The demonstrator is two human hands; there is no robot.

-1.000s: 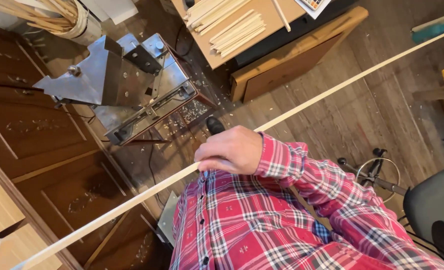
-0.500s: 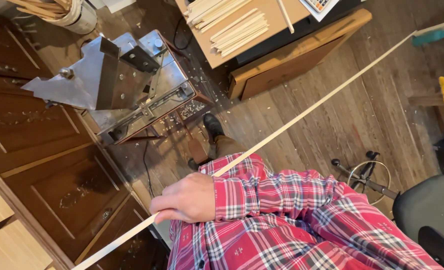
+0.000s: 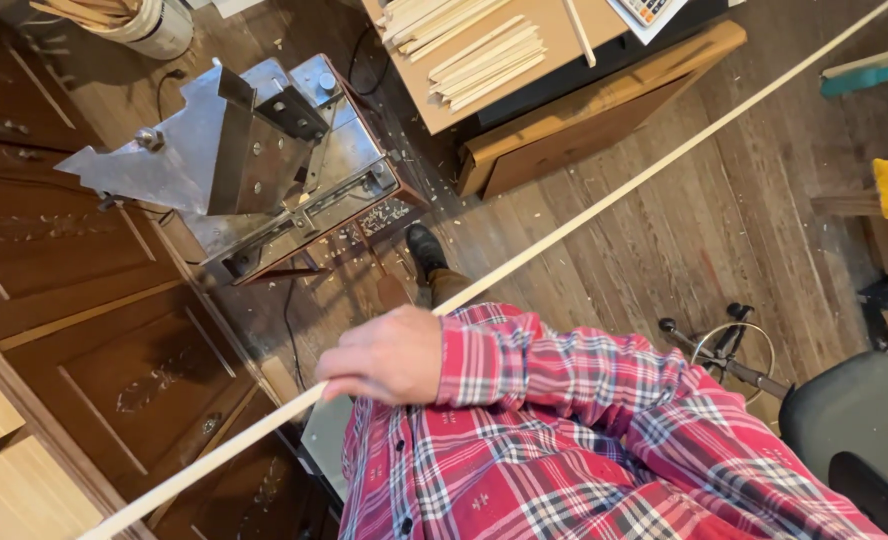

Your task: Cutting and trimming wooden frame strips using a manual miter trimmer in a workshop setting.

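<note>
One hand, my right, shows at lower centre, fingers closed around a long thin wooden strip running diagonally from lower left to upper right above the floor.

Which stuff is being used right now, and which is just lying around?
In use:
right hand
long thin pale wooden strip, gripped by that hand

Lying about:
grey metal cutting machine
stack of short pale wooden strips
white bucket of sticks
black stool
</note>
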